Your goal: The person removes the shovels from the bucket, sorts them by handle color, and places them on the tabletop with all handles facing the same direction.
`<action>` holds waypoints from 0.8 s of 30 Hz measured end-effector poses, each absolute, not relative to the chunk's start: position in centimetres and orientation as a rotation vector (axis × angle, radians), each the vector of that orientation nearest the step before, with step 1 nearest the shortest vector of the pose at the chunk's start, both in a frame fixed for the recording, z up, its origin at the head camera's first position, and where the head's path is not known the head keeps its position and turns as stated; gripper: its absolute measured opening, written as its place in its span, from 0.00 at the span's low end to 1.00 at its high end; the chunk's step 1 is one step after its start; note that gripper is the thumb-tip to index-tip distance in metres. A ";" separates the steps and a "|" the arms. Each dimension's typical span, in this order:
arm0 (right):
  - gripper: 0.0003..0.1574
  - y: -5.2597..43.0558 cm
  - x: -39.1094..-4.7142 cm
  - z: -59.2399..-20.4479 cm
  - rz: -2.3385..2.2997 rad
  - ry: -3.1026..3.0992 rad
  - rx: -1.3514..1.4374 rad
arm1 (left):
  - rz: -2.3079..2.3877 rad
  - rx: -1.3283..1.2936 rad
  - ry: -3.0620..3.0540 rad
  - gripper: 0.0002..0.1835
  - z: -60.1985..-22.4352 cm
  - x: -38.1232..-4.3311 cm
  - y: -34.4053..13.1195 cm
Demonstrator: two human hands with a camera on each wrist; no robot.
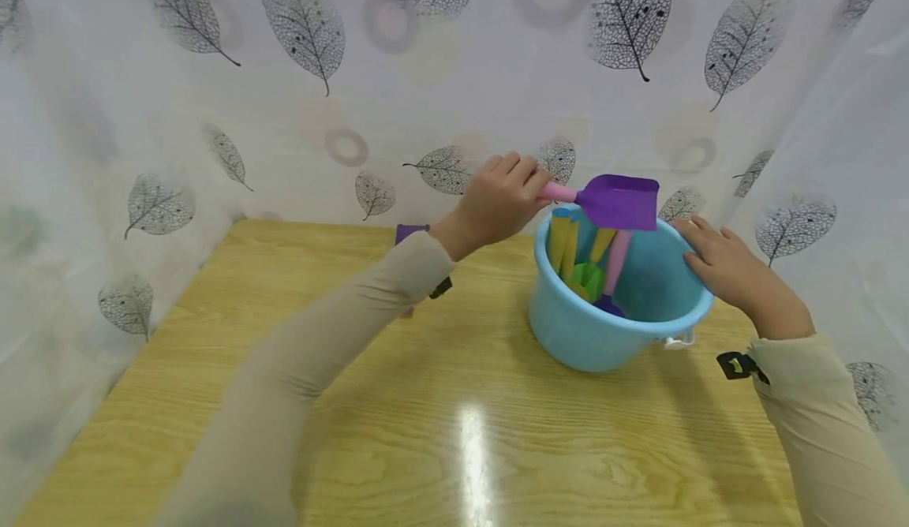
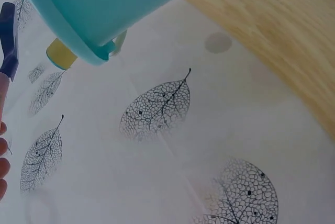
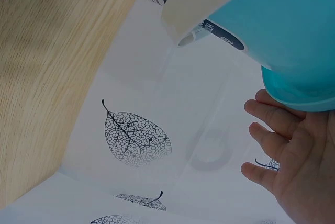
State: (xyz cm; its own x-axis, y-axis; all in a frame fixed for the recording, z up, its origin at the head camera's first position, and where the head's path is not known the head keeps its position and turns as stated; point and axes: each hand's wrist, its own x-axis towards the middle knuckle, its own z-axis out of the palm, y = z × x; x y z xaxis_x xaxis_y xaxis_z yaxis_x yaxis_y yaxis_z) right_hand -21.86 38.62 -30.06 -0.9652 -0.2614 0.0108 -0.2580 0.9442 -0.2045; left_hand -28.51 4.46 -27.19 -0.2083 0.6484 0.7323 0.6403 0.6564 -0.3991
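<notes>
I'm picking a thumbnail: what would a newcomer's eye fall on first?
Probably the purple shovel, held by its pink handle in the left hand above the bucket. Next, the light blue bucket itself, on the wooden table with colourful tools inside. The right hand touches its rim.
</notes>
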 end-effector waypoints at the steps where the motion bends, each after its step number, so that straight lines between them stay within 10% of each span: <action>1: 0.32 38.6 -21.8 -30.1 -0.322 3.082 -0.413 | -0.014 -0.996 -1.923 0.16 -27.2 -28.5 4.4; 24: 0.33 38.7 -21.9 -30.0 -0.320 3.053 -0.398 | -0.122 -0.698 -1.949 0.16 -28.1 -29.3 0.7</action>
State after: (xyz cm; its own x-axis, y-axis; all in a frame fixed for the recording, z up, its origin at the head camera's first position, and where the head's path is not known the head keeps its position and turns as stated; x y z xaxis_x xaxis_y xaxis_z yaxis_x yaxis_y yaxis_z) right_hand -21.87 38.70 -29.99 -0.9659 -0.2584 -0.0191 -0.2488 0.9456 -0.2097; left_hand -29.35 0.71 -28.10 -0.3139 0.4171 0.8529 0.5202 0.8270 -0.2130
